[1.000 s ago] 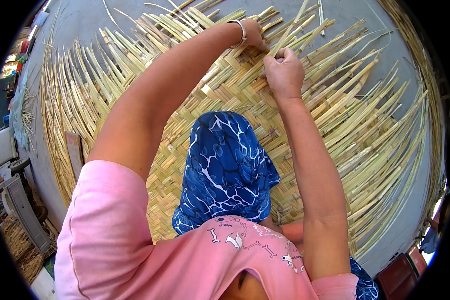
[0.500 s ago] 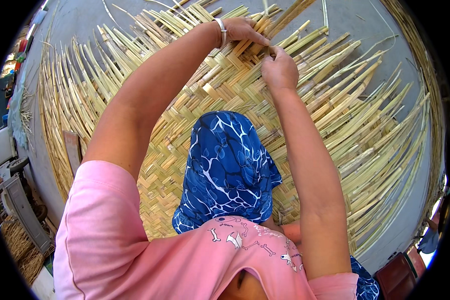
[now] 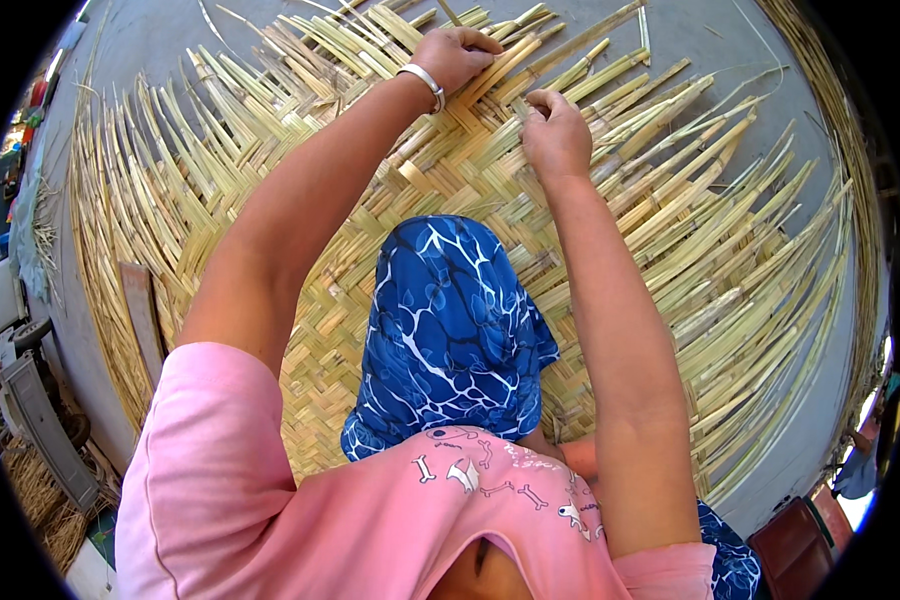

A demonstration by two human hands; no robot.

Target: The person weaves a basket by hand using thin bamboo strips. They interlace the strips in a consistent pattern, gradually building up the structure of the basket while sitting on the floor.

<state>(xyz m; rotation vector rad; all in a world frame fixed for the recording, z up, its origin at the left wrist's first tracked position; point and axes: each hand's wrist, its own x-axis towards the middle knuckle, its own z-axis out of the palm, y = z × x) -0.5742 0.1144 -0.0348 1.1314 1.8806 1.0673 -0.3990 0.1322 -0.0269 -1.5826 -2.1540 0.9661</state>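
Spread out before me lies a half-woven mat (image 3: 320,370) of flat, pale yellow-green split cane strips, with loose strip ends fanning out around its far and side edges. At the far edge, my left hand (image 3: 455,60), with a white bangle at its wrist, is curled on a cane strip (image 3: 450,12) that stands up past its fingers. My right hand (image 3: 557,138) is a little nearer and to the right, thumb and fingers pinched on the end of another strip. Between the hands, several tan strips (image 3: 510,65) point away to the upper right. The left fingertips partly hide what they grip.
My knee under blue patterned cloth (image 3: 450,320) rests on the mat's middle. A flat wooden piece (image 3: 142,315) lies on the left strips. Grey floor (image 3: 710,50) surrounds the mat. A bundle of long stalks (image 3: 840,110) curves along the right; a dark red seat (image 3: 795,550) stands lower right.
My hands have parted: the left moved left and slightly nearer, off the right hand's fingertips. The right has barely moved. Tan strips once raised at the left hand now lie lower.
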